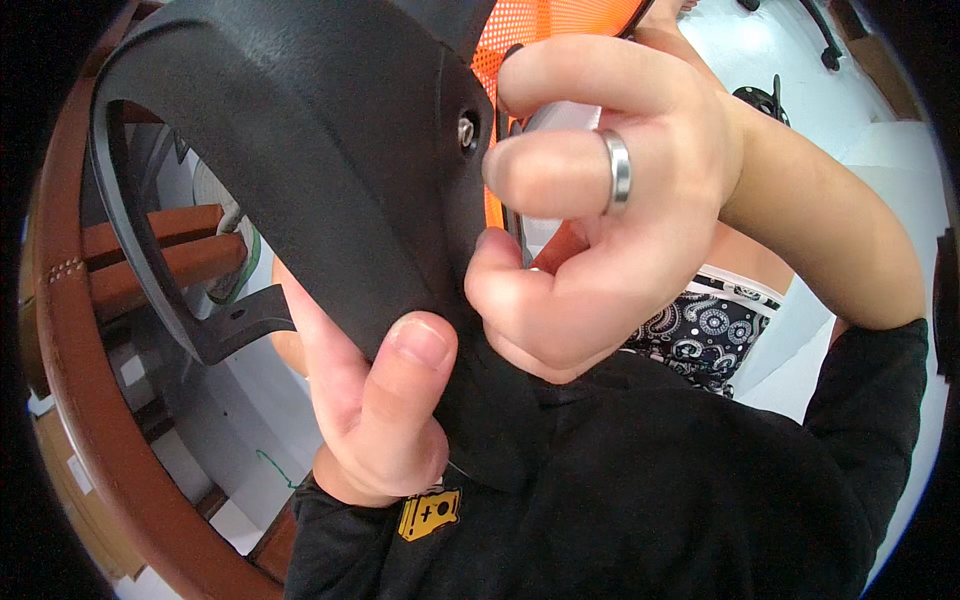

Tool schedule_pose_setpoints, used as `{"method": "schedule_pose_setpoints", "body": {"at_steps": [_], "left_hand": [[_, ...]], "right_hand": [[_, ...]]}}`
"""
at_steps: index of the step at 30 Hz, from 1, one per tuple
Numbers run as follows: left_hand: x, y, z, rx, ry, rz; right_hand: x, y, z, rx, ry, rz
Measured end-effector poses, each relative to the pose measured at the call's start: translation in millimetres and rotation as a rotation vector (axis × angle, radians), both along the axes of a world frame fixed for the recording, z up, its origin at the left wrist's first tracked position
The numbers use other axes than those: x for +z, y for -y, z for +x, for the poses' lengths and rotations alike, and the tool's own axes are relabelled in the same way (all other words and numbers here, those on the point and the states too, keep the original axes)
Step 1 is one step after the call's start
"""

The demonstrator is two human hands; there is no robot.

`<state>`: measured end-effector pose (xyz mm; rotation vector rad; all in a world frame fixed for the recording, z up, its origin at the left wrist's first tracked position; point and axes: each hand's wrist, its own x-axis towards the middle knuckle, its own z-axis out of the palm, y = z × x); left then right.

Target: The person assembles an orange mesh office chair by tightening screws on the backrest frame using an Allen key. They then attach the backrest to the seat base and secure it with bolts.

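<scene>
A large black textured plastic frame (300, 130) with a curved arm fills the upper left, held close to the camera. My left hand (375, 400) grips its lower edge, thumb pressed on the front face. My right hand (590, 210), with a ring on one finger, is curled around a pale, flat tool (560, 120) right beside a small metal screw (466, 131) in the frame's edge. Orange mesh (520, 40) shows behind the frame. What the tool's tip touches is hidden by my fingers.
A brown curved wooden rim (90, 420) runs down the left side, with brown bars (160, 255) behind the frame. A pale floor (880, 110) lies to the right with black wheeled parts (765, 100). Patterned fabric (700, 325) sits below my right wrist.
</scene>
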<state>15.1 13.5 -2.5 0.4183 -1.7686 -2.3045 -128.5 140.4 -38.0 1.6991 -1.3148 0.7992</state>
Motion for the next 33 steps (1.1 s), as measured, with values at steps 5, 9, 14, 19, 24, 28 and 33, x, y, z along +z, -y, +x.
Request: {"method": "schedule_pose_setpoints", "body": {"at_steps": [5,9,14,19,24,28,33], "left_hand": [[-1.8,-5.4,-3.3,0.029,0.006,0.013],[-1.4,-4.1,-3.1,0.034,-0.003,-0.002],[-0.8,-7.1,-1.7,0.068,0.003,0.016],[-2.1,-5.5,0.9,0.069,0.025,-0.024],[-2.5,-7.1,1.7,0.086,0.037,-0.048],[-3.5,-7.2,1.4,0.066,0.016,-0.023],[4.5,-9.6,2.2,0.037,0.083,0.014]], "right_hand": [[-4.1,-0.9,-1.3,-0.045,0.043,-0.037],[-8.5,7.8,-2.5,-0.025,0.02,-0.131],[-19.1,19.1,0.8,-0.079,0.011,-0.252],[-33.9,19.1,13.4,-0.194,0.036,-0.29],[-45.9,12.5,22.9,-0.169,0.082,-0.241],[-55.4,18.0,31.9,-0.26,0.202,-0.344],[-62.3,17.8,49.5,-0.316,0.36,-0.341]]}}
